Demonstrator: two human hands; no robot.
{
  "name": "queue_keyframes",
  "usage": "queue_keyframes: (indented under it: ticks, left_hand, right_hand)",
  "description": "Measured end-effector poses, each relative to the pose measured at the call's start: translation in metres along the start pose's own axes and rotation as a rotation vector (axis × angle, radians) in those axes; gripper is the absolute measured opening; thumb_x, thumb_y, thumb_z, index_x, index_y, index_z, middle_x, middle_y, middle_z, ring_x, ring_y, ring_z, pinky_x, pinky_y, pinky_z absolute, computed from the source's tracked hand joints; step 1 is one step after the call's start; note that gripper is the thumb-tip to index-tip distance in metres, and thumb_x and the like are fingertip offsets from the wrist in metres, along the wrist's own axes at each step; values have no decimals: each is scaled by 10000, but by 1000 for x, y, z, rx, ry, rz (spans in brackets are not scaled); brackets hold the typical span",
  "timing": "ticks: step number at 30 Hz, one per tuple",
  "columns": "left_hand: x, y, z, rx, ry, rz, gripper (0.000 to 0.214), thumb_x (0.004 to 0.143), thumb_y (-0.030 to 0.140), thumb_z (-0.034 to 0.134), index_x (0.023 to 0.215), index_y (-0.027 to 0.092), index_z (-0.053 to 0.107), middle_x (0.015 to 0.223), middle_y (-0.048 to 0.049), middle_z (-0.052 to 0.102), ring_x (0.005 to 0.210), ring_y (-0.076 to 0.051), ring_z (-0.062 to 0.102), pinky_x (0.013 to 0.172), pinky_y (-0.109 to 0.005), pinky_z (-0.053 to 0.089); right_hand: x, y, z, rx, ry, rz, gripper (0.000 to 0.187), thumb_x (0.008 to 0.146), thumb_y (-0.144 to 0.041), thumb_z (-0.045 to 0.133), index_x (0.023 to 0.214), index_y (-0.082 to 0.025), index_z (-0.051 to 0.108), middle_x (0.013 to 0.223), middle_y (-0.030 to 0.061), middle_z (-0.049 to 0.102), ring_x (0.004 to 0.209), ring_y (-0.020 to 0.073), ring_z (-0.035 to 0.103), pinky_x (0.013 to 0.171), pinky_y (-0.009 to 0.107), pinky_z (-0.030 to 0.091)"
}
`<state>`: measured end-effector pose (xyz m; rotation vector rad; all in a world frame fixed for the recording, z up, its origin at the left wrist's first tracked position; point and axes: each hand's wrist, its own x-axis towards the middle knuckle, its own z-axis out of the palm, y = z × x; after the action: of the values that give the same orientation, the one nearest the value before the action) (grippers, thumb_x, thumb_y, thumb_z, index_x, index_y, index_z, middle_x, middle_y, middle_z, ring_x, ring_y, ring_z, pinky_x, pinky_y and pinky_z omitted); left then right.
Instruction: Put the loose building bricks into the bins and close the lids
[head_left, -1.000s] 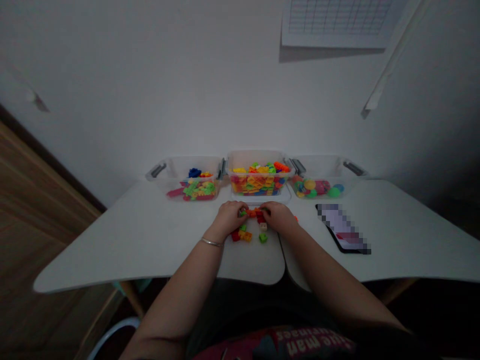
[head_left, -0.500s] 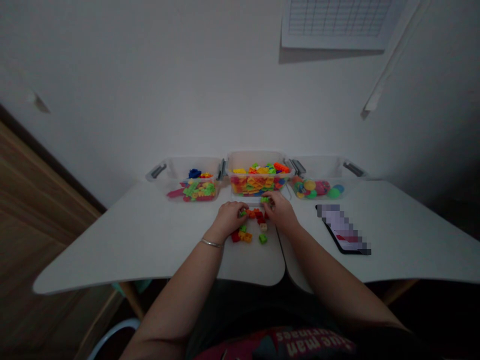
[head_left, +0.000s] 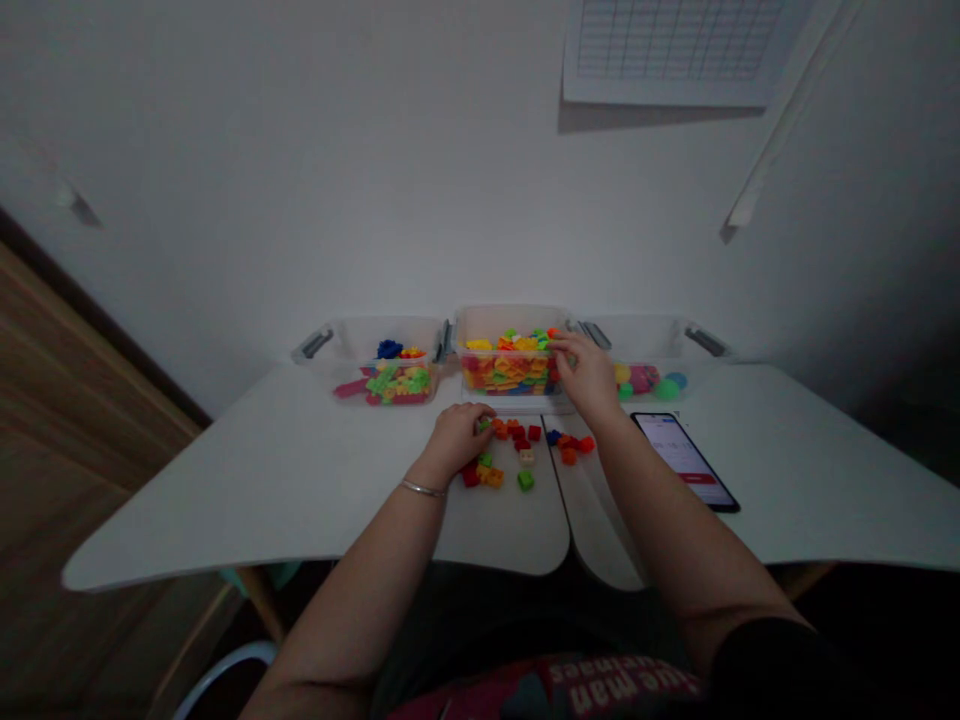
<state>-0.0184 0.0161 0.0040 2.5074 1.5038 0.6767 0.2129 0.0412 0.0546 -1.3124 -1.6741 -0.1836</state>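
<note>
My left hand rests on the table with its fingers curled round a green toy brick. Loose orange bricks, red bricks, a whitish brick, yellow-orange bricks and a green brick lie beside it. Over the right front rim of the middle clear bin is my right hand, fingers bent together at the colourful bricks inside. What its fingertips hold, if anything, cannot be made out among those pieces.
A left bin holds colourful pieces, and a right bin holds balls and other toys. Right of the table seam lie more bricks. A phone lies beyond my right forearm. The white wall stands close behind the bins.
My right hand has moved from the table, where it held a green brick, up and right to the middle bin. Bricks beneath it are uncovered. The left hand stays put.
</note>
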Motion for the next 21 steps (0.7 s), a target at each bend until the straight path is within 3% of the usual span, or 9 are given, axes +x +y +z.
queue_keyframes:
  ticks: [5,9,13,18,21]
  left_hand:
    - [0,1,-1,-3,-10,6,258,837,254,586,1070,197,681,941,-65,705,872,-198,620,851,-323,476]
    - [1,1,-1,0,-1,7,260,837,267,588,1070,200,681,954,-67,706,889,-206,624,864,-333,479]
    - [2,0,1,-11,2,13,252,835,255,590,1064,200,679,1003,-70,710,928,-204,630,890,-333,478]
    - [4,1,2,-23,8,25,243,837,251,592,1055,188,681,1028,-76,717,963,-204,639,916,-337,476]
    - [4,2,2,-18,15,32,242,851,249,577,1061,192,682,1052,-72,716,984,-200,639,927,-330,474]
  right_hand:
    - [-3,-4,4,-162,-116,-57,272,887,-269,486,1011,-153,698,1073,119,705,1093,267,579,1075,468,331]
    - [-9,-4,9,-254,-106,-50,350,860,-319,537,1152,-155,640,1212,131,642,1247,323,457,1120,564,214]
    - [-14,-3,10,-235,-100,-58,429,842,-320,554,1237,-157,591,1295,123,591,1312,338,382,1137,574,177]
    - [-34,-17,2,-121,-26,-75,400,843,-259,528,1231,-182,590,1311,118,569,1295,288,406,1135,499,234]
    - [-52,-27,1,-27,-120,-131,334,849,-230,514,1160,-189,630,1205,105,628,1175,255,503,1073,436,338]
